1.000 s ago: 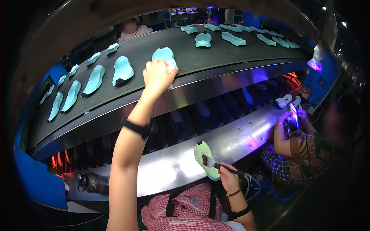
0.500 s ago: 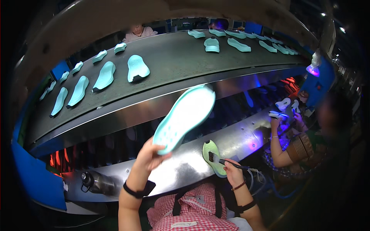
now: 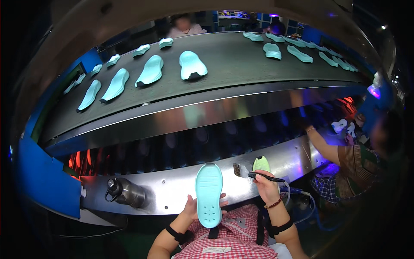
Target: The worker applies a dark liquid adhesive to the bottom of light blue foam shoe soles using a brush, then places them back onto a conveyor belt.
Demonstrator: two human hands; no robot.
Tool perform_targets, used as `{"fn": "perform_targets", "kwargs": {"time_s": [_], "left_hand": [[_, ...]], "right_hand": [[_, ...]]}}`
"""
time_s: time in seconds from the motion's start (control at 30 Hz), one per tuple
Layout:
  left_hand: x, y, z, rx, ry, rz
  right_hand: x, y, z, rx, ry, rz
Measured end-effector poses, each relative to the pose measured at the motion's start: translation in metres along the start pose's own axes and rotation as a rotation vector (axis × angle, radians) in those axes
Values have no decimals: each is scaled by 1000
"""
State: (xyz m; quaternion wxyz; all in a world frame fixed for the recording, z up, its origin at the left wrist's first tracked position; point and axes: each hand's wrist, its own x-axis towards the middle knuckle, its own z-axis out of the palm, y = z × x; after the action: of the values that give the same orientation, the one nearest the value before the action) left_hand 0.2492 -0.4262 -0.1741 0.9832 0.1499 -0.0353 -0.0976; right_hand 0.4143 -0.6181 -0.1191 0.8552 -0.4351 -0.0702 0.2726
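My left hand [image 3: 191,209] grips a light-blue shoe sole [image 3: 209,185] near its lower end, thumb at one edge and fingertips at the other. The sole stands nearly upright before me, its holes toward the bottom. In my right hand [image 3: 268,190] is a brush [image 3: 244,171] with a black handle and dark bristles pointing left, a short gap from the sole. A clear tube runs off the handle's end. Behind this hand a yellow-green sole [image 3: 261,164] lies on the metal ledge [image 3: 172,190], partly hidden by the hand and brush.
A dark conveyor belt [image 3: 233,64] carries several light-blue soles. Below it, a lower line with dark soles runs past glowing red heaters [image 3: 82,159]. A dark bottle [image 3: 127,193] lies on the ledge at left. At right a co-worker's arm [image 3: 323,144] reaches toward the lower line.
My left hand has come down and toward me with the light-blue sole, now turned more upright. The brush has lifted off the yellow-green sole. The co-worker's arm has reached forward.
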Motion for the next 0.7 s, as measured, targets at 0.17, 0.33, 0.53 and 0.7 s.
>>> {"fn": "perform_targets", "kwargs": {"time_s": [0.17, 0.33, 0.53, 0.7], "left_hand": [[9, 2, 2, 132, 209, 83], [12, -9, 6, 25, 202, 165], [34, -23, 6, 38, 484, 324], [22, 11, 0, 78, 398, 447]], "right_hand": [[-11, 16, 39, -297, -245, 92], [-1, 30, 61, -500, -246, 74], [2, 45, 80, -992, -434, -540], [-21, 24, 74, -1157, -773, -595]]}}
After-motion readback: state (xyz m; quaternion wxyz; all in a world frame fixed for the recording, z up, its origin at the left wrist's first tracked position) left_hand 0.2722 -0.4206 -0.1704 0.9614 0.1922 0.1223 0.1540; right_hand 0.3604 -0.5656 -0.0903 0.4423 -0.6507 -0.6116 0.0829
